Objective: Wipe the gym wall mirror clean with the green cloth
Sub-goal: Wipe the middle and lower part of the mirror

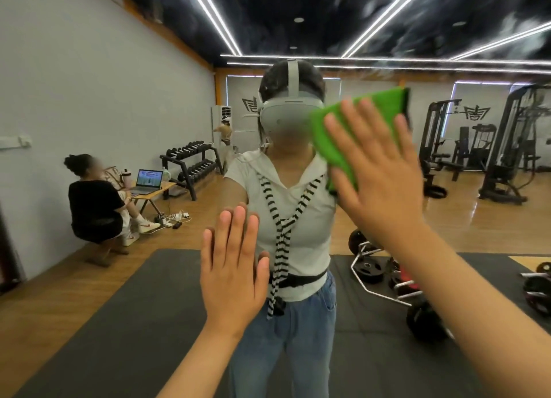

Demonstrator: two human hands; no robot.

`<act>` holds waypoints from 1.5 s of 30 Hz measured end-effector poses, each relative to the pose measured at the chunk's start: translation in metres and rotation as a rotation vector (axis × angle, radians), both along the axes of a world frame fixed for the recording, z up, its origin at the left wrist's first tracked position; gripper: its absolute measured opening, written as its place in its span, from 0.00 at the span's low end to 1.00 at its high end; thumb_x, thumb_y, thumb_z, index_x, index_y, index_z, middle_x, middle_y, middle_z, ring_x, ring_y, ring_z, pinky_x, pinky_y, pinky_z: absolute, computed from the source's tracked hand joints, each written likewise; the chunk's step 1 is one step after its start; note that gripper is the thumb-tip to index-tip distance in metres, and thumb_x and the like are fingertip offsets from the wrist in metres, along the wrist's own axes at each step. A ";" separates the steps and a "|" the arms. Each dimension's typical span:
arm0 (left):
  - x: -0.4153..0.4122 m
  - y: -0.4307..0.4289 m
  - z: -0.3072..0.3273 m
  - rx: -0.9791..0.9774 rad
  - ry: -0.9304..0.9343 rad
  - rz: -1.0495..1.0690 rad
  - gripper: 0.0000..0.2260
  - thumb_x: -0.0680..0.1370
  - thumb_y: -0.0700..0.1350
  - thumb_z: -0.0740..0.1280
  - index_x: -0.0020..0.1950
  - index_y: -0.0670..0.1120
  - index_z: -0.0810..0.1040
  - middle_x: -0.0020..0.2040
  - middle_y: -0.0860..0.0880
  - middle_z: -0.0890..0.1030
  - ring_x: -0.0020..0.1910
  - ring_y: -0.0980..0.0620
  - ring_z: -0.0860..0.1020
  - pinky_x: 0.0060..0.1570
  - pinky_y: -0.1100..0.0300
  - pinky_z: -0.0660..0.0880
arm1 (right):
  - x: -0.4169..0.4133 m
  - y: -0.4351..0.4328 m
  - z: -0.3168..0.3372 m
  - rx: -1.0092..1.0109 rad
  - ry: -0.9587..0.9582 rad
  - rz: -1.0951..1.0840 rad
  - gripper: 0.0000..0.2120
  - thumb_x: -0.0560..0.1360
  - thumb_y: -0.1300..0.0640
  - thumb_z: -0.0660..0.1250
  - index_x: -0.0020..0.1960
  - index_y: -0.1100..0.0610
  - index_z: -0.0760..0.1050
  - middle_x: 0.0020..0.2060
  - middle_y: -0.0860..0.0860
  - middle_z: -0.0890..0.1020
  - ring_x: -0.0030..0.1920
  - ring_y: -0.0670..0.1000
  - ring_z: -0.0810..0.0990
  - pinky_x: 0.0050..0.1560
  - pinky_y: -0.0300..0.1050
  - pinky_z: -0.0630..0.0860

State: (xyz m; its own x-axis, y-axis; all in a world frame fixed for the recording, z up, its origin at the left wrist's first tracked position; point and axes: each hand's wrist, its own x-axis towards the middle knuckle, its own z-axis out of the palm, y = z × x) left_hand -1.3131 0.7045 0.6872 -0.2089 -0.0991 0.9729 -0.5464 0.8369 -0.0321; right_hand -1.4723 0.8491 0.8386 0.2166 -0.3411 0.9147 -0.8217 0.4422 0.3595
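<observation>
Right arm raised up and forward, right hand (378,174) flat with fingers straight and spread, palm pressing the cloth (387,101) onto the mirror (179,218) at head height; nothing curled around it. Left hand (234,266) lower, near chest height, also flat on the glass, fingers straight and close together, holding nothing. Reflected far back: a rack (190,186) loaded with two rows of dumbbells (186,148).
</observation>
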 end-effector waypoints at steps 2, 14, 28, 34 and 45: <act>0.000 0.000 0.000 0.003 -0.002 0.004 0.27 0.85 0.51 0.47 0.82 0.46 0.47 0.83 0.49 0.45 0.81 0.48 0.48 0.79 0.48 0.45 | -0.005 0.003 0.020 -0.159 -0.167 0.018 0.27 0.83 0.49 0.54 0.80 0.56 0.58 0.79 0.57 0.60 0.79 0.56 0.55 0.78 0.56 0.45; -0.005 0.023 0.015 0.043 0.049 -0.119 0.30 0.82 0.49 0.53 0.82 0.46 0.47 0.82 0.50 0.45 0.81 0.49 0.46 0.79 0.48 0.42 | -0.028 0.023 0.013 -0.062 -0.055 -0.001 0.29 0.83 0.44 0.55 0.80 0.53 0.57 0.79 0.55 0.60 0.80 0.55 0.54 0.78 0.54 0.43; -0.077 0.070 0.036 0.057 0.021 -0.015 0.29 0.82 0.50 0.54 0.81 0.41 0.51 0.81 0.43 0.52 0.81 0.47 0.47 0.79 0.48 0.43 | -0.058 0.053 0.002 -0.081 -0.059 -0.009 0.29 0.83 0.43 0.54 0.80 0.52 0.58 0.79 0.54 0.60 0.79 0.55 0.55 0.78 0.58 0.48; -0.080 0.069 0.034 0.038 0.038 0.010 0.29 0.82 0.50 0.53 0.80 0.40 0.51 0.81 0.43 0.50 0.81 0.47 0.47 0.79 0.48 0.44 | -0.040 0.029 0.031 -0.215 -0.165 -0.051 0.29 0.84 0.42 0.54 0.81 0.53 0.56 0.80 0.57 0.57 0.79 0.61 0.53 0.77 0.64 0.46; -0.080 0.068 0.033 0.021 0.054 0.027 0.29 0.82 0.50 0.52 0.81 0.41 0.49 0.82 0.45 0.46 0.81 0.47 0.47 0.79 0.47 0.44 | -0.075 0.065 0.038 -0.177 -0.203 -0.072 0.28 0.84 0.44 0.51 0.81 0.50 0.54 0.80 0.54 0.56 0.80 0.56 0.52 0.78 0.58 0.46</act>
